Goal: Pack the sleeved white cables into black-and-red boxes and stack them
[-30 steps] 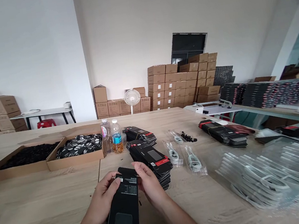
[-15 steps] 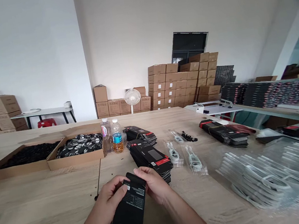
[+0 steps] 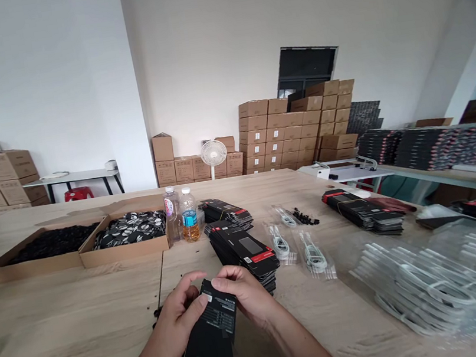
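Observation:
A long black cardboard box with pale printed text lies between my hands, its far end pointing away from me. My left hand grips the left edge, with the thumb on a small white label. At the far end, my right hand holds the right corner, thumb across the end edge. Just beyond stands a stack of flat black boxes with red bands, and a second stack sits behind it. Bagged white cables lie to the right of the stacks.
Two open cartons of black parts stand at the left, beside two plastic bottles. Bagged cables are piled at the right. Another bundle of black boxes lies further back. Brown cartons line the wall.
The end flap that stood up at the box's far end is now folded down, with my right thumb over the edge. My left index finger has lifted off it. The view has shifted slightly left.

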`<state>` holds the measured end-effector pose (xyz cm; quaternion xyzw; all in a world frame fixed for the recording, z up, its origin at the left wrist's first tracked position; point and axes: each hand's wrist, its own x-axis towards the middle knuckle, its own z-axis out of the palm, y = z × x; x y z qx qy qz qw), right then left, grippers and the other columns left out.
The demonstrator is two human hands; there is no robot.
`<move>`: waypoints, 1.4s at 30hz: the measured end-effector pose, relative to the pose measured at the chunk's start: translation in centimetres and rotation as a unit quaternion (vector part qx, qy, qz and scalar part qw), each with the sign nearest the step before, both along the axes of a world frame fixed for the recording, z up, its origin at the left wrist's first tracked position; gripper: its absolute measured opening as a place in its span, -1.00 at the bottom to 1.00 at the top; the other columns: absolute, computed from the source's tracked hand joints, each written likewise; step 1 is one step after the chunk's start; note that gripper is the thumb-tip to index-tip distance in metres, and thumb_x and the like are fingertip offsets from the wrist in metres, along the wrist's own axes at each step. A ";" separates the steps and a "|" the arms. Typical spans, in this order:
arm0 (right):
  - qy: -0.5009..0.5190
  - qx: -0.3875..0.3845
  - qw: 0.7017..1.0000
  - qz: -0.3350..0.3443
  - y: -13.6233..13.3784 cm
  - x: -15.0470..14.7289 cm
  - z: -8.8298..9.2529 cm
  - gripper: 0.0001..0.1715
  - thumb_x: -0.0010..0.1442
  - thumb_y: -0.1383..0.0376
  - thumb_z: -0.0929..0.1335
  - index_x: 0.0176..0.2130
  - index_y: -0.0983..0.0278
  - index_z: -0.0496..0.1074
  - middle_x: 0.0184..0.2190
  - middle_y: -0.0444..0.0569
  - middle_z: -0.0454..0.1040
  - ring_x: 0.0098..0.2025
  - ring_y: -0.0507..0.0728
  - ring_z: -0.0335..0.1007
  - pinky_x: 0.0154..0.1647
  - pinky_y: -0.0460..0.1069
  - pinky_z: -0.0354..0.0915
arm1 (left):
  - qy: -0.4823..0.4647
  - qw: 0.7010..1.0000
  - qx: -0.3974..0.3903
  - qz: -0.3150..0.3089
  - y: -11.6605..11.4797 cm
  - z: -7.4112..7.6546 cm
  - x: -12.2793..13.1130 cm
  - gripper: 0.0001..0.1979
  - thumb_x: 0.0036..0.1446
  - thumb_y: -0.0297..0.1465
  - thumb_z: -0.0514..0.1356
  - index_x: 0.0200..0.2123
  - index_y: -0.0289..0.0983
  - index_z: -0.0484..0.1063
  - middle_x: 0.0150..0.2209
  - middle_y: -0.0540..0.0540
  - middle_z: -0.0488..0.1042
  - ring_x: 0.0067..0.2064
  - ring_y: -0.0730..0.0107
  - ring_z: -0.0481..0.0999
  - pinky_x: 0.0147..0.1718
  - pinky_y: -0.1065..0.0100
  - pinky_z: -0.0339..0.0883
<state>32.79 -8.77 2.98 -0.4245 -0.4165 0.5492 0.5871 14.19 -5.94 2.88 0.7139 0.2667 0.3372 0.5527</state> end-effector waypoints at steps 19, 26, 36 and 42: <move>-0.111 0.101 0.988 0.026 -1.1 -1.0 1.5 -0.44 0.22 -0.06 0.34 0.13 0.09 0.41 -0.02 -0.05 0.53 -0.01 0.17 0.44 0.05 0.10 0.31 | -0.149 0.978 -0.033 0.140 0.5 0.6 0.6 -0.69 0.13 -0.11 0.24 -0.20 -0.21 0.39 -0.35 0.04 0.41 -0.33 0.43 0.37 -0.33 0.44 0.29; -0.259 0.128 0.893 -0.346 -0.9 4.0 0.6 -0.50 0.24 -0.04 0.26 -0.12 0.27 0.50 -0.33 0.01 0.55 -0.33 0.14 0.45 -0.34 0.01 0.35 | 0.031 0.991 -0.001 0.129 0.1 -0.3 0.7 -0.71 0.13 -0.08 0.18 -0.35 -0.18 0.27 -0.46 0.08 0.32 -0.47 0.40 0.33 -0.48 0.40 0.25; -0.777 -0.060 0.536 -0.325 -9.6 15.9 0.6 -0.53 0.10 0.51 0.24 -0.04 0.30 0.50 -0.01 0.20 0.51 0.06 0.37 0.30 -0.05 0.18 0.14 | 0.221 0.905 0.336 -0.140 -1.5 -2.3 1.6 -0.20 -0.22 -0.57 0.13 0.18 0.00 0.34 0.32 -0.07 0.24 0.36 -0.09 0.07 0.30 -0.16 -0.12; -0.850 -0.028 0.469 -0.237 -10.8 16.2 1.2 -0.70 0.23 0.48 0.23 -0.27 0.25 0.51 -0.24 0.10 0.55 -0.11 0.27 0.32 -0.15 0.10 0.06 | 0.244 0.886 0.356 -0.172 -3.3 -2.1 2.4 -0.20 -0.25 -0.40 0.31 0.18 -0.07 0.33 0.14 -0.25 0.37 0.19 -0.21 0.27 0.23 -0.16 0.02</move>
